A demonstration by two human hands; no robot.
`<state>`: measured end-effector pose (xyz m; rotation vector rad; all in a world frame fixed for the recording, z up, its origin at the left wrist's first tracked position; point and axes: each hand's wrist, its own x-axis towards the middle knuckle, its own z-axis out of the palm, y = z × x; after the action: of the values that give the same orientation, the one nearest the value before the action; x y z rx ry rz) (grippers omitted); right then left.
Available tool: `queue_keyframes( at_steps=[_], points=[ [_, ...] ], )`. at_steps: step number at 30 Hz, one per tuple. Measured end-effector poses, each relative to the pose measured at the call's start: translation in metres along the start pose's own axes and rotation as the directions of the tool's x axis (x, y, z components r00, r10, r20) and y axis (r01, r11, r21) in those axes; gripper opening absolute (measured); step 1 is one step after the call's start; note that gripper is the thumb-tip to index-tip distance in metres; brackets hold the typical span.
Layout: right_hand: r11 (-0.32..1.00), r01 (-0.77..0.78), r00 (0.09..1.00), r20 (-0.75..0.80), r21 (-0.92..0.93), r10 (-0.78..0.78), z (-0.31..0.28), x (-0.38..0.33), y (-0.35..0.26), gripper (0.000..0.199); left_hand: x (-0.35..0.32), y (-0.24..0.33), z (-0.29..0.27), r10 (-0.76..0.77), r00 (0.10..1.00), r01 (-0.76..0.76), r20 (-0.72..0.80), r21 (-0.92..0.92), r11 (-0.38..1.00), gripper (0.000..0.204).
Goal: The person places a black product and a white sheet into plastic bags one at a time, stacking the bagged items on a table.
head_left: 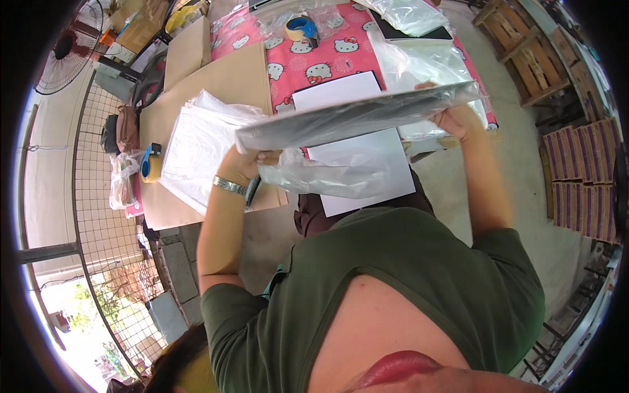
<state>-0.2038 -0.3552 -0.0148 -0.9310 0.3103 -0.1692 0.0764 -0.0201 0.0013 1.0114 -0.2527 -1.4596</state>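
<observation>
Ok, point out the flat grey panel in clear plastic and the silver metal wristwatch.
Flat grey panel in clear plastic [354, 119], head view: middle of its near face.
Silver metal wristwatch [229, 185], head view: on its band.

The person wears a dark green T-shirt [406, 239] with a wide, rounded neckline [359, 270] and loose short sleeves [230, 321]. A silver-coloured, linked metal wristband [230, 185] circles the wrist behind the left hand [244, 165]. The trousers [310, 215] are dark brown.
</observation>
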Motion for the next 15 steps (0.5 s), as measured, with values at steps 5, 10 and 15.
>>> queue_keyframes(
  at_steps=[5, 10, 15],
  points=[
    [0.960, 0.048, 0.992, -0.125, 0.276, -0.014, -0.064, 0.033, 0.114, 0.022, 0.063, -0.089, -0.093, 0.179, 0.972, -0.192, -0.153, -0.075, 0.978, 0.015],
    [1.000, -0.014, 0.967, -0.254, -0.008, 0.012, -0.067, 0.030, 0.132, 0.024, 0.065, -0.148, -0.067, 0.248, 0.908, -0.293, -0.338, -0.088, 0.952, 0.019],
    [0.436, 0.377, 0.807, 0.059, -0.817, -0.587, 0.010, -0.042, 0.059, 0.043, 0.000, -0.142, 0.009, 0.916, 0.383, -0.303, -0.122, 0.920, 0.249, 0.041]
  ],
)
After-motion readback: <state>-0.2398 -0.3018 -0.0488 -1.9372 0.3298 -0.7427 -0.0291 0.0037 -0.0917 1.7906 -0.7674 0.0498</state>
